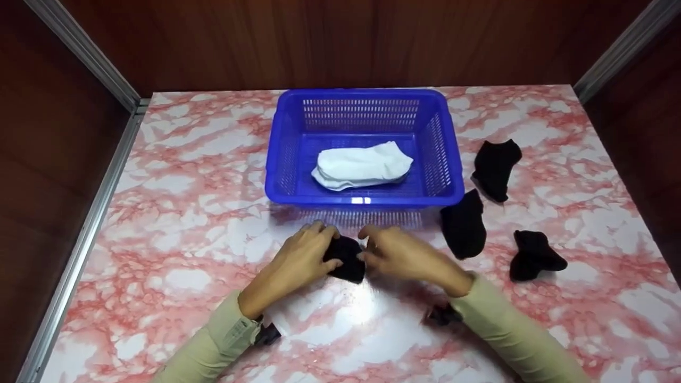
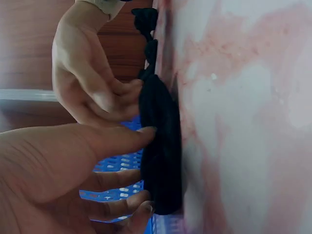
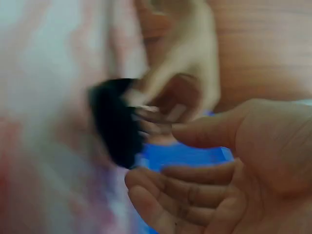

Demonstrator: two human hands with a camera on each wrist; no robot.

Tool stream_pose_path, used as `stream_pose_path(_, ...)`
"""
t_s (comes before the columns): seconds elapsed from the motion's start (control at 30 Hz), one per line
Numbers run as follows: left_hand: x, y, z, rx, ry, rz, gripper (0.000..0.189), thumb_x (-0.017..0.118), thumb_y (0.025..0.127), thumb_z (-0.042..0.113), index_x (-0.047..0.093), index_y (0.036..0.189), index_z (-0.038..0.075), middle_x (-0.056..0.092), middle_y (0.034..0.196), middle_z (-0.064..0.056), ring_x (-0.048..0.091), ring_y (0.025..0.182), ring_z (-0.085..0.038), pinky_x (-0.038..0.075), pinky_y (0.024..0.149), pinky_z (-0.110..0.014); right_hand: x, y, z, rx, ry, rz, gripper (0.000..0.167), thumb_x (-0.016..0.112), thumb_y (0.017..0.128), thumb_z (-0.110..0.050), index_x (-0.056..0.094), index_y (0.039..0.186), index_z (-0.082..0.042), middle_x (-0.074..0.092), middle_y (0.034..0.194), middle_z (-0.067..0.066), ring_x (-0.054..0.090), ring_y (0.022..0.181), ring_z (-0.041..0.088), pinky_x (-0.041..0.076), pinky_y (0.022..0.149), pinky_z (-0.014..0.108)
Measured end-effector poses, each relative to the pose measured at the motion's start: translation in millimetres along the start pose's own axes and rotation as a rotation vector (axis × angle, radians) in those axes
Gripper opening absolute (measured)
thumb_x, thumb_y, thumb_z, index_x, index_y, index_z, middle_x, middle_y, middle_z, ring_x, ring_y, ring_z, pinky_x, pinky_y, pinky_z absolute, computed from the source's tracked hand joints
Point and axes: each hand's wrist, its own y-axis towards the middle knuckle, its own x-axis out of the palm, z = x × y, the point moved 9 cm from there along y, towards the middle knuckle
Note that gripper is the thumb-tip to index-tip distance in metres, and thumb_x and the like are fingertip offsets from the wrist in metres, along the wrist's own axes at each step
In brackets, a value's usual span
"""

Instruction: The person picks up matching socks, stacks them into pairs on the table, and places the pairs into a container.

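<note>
A compact, folded-looking black sock (image 1: 347, 261) lies on the table in front of the basket. My left hand (image 1: 303, 252) holds its left end, thumb (image 2: 146, 136) on the near side and fingers at the far side. Close to the sock's right edge is my right hand (image 1: 401, 252), fingers loosely bent and thumb apart from them. In the blurred right wrist view, the right fingertips (image 3: 134, 178) are beside the black sock (image 3: 114, 129), with nothing between thumb and fingers; whether they touch it I cannot tell.
Behind the hands stands a blue plastic basket (image 1: 364, 201) with stacked white socks (image 1: 364, 164). More black socks lie to the right: one (image 1: 497, 167) beside the basket, one (image 1: 464, 226) at its corner, a crumpled one (image 1: 534, 255). Dark pieces (image 1: 444, 315) partly show by the right sleeve.
</note>
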Motion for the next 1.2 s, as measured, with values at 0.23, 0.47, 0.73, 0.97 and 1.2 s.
stream_pose_path(0.23, 5.7, 5.6, 1.2, -0.005, 0.104, -0.012, 0.041, 0.083, 0.088, 0.023, 0.064, 0.117, 0.001, 0.068, 0.105, -0.02, 0.065, 0.088, -0.035, 0.059, 0.074, -0.048, 27, 13.2, 7, 0.078, 0.018, 0.03, 0.051, 0.075, 0.097, -0.022, 0.053, 0.137, -0.001, 0.074, 0.113, 0.019, 0.071, 0.098, 0.028, 0.061, 0.083, 0.047)
stream_pose_path(0.47, -0.5, 10.1, 7.0, 0.05, 0.079, 0.032, 0.028, 0.071, 0.09, 0.008, 0.063, 0.115, -0.001, 0.069, 0.091, -0.019, 0.067, 0.074, -0.035, 0.058, 0.062, -0.048, 27, 12.2, 11, 0.053, 0.011, 0.04, 0.052, 0.078, 0.093, -0.017, 0.053, 0.137, -0.004, 0.074, 0.108, 0.014, 0.07, 0.096, 0.026, 0.059, 0.084, 0.047)
stream_pose_path(0.73, -14.5, 2.4, 3.2, 0.084, -0.18, -0.025, 0.053, 0.063, 0.09, -0.004, 0.05, 0.141, 0.001, 0.071, 0.104, -0.019, 0.066, 0.087, -0.026, 0.06, 0.076, -0.042, 10, -3.3, 21, 0.061, 0.032, 0.02, 0.053, 0.077, 0.093, -0.016, 0.054, 0.14, -0.004, 0.065, 0.082, -0.001, 0.057, 0.072, 0.011, 0.05, 0.065, 0.031)
stream_pose_path(0.97, -13.9, -4.7, -6.3, 0.037, -0.212, -0.067, 0.052, 0.063, 0.091, 0.0, 0.053, 0.142, 0.005, 0.069, 0.129, -0.019, 0.065, 0.105, -0.026, 0.058, 0.093, -0.045, -8, -25.9, 35, 0.067, 0.034, 0.004, 0.048, 0.077, 0.093, -0.016, 0.058, 0.136, -0.003, 0.063, 0.082, -0.002, 0.056, 0.073, 0.008, 0.049, 0.069, 0.028)
stream_pose_path(1.2, -10.0, -2.8, -9.2, 0.009, -0.278, -0.082, 0.052, 0.068, 0.095, 0.004, 0.053, 0.144, 0.005, 0.066, 0.138, -0.02, 0.065, 0.123, -0.031, 0.055, 0.108, -0.049, -16, -31.5, 46, 0.086, 0.053, -0.03, 0.041, 0.074, 0.095, -0.013, 0.061, 0.131, 0.001, 0.064, 0.082, -0.001, 0.056, 0.073, 0.007, 0.05, 0.068, 0.027)
